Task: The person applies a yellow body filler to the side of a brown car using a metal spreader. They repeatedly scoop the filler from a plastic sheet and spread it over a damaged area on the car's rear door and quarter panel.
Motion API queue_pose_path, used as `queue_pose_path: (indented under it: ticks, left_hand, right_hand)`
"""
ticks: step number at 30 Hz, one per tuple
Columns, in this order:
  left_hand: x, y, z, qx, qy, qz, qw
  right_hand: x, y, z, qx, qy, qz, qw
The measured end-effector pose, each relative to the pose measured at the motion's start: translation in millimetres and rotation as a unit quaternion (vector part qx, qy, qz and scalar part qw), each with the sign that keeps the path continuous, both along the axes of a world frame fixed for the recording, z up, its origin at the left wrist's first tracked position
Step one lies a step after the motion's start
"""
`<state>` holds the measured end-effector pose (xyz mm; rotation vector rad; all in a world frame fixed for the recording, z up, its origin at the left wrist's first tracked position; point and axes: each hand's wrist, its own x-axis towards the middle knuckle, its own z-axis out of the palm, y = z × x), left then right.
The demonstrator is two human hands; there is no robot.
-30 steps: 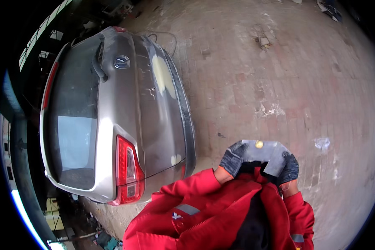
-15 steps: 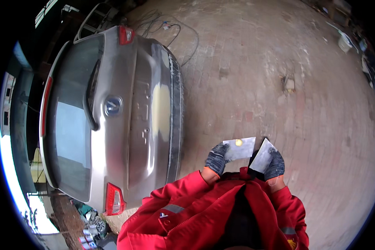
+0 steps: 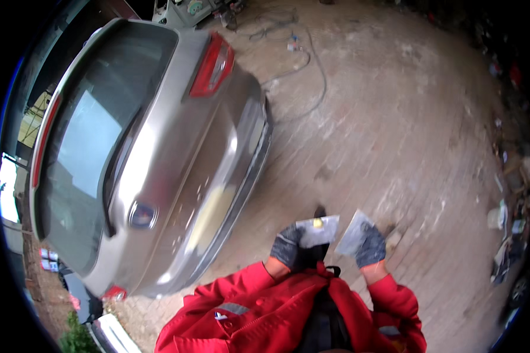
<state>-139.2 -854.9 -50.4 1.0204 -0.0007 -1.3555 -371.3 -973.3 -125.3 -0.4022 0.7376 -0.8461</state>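
At the lower centre, in a dark grey knit glove, my left hand (image 3: 290,247) grips a flat grey metal plate (image 3: 330,226) carrying a small yellow dab (image 3: 317,223). Just to its right, my right hand (image 3: 369,247), gloved alike, holds a second grey plate (image 3: 350,231). The two plates are slightly apart. To my left stands the rear of a silver car (image 3: 209,138), with a pale yellow patch (image 3: 212,215) low on its back end above the dark bumper edge.
A looping grey hose (image 3: 322,88) lies on the brick paving (image 3: 394,135) beyond the car. Assorted clutter and a white bucket (image 3: 496,216) line the right side. A grey panel (image 3: 179,12) is at the top; cans (image 3: 48,254) and a plant (image 3: 73,335) are at lower left.
The plates, which met or overlapped a second ago, are now apart, and both hands have moved left and lower in view. The view has swung, so the car appears tilted.
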Motion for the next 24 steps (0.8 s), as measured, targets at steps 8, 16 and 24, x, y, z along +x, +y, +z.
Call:
queue_pose_path:
  ticks: [8, 16, 24]
  left_hand:
    - [118, -205, -27, -0.013, -0.275, -0.019, 0.961]
    - [235, -416, 44, -0.026, -0.320, 0.009, 0.947]
    - [366, -596, 81, 0.061, -0.389, 0.066, 0.917]
  right_hand:
    - [132, -201, 50, 0.076, -0.087, 0.031, 0.993]
    - [283, -444, 47, -0.016, -0.040, 0.138, 0.990]
    - [471, -656, 69, -0.249, 0.099, 0.275, 0.923]
